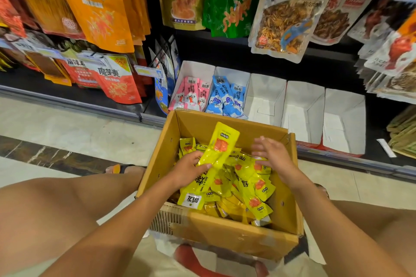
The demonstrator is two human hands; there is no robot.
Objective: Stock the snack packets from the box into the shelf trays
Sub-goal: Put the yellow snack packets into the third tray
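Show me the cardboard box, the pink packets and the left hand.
cardboard box [225, 229]: head view, on its near outer wall.
pink packets [189, 94]: head view, on the middle packet's front.
left hand [188, 170]: head view, on the back of the hand.

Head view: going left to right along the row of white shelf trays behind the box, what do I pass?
Pink packets → blue packets → third tray → fourth tray → fifth tray; the last three show no packets.
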